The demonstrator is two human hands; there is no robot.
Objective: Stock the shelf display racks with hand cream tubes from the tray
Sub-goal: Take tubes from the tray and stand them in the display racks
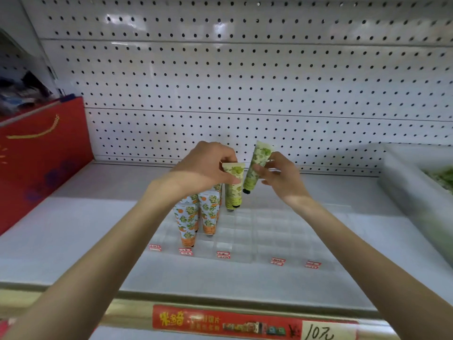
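Well, left grip (208,165) pinches an upright green tube (232,192), right grip (279,177) a tilted tube (257,163), at the clear plastic rack (269,229)

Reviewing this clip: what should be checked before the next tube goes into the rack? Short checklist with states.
1. Grip: the left hand pinches the first green tube by its flat end: ok.
2. Pose: the first green tube is upright, cap down: ok.
3. Seating: the first green tube is fully down in the rack: cannot tell.
4. Pose: the second green tube in the right hand is upright: not ok, tilted.
5. Room: free slots right of the orange tubes: ok.
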